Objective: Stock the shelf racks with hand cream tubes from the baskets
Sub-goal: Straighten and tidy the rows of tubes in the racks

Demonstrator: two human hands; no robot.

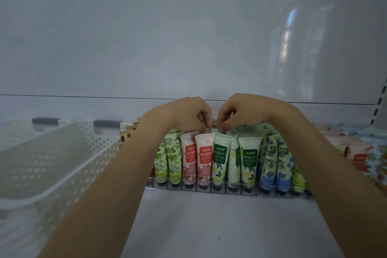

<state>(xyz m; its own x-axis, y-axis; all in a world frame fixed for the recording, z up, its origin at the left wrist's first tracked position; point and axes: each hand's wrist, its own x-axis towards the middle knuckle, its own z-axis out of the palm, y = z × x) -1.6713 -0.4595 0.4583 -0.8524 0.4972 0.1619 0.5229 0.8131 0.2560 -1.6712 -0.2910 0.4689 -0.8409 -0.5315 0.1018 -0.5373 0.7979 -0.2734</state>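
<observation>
Fingers of the left hand (pixel 188 114) were curled, pinching the top edge of a pink tube (pixel 206 131) standing in the clear rack (pixel 209 189). The right hand (pixel 243 111), nearly touching it, pinched the top of a green tube (pixel 217 132) in the next slot. Other hand cream tubes (pixel 249 159) stood upright in rows in the rack on the shelf (pixel 209 220), beside a white basket (pixel 83 172).

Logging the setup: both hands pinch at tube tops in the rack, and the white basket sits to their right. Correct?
Not quite. The head view shows the white basket to the left of the hands, not the right. The left hand and right hand do pinch at tube tops in the rack.
</observation>
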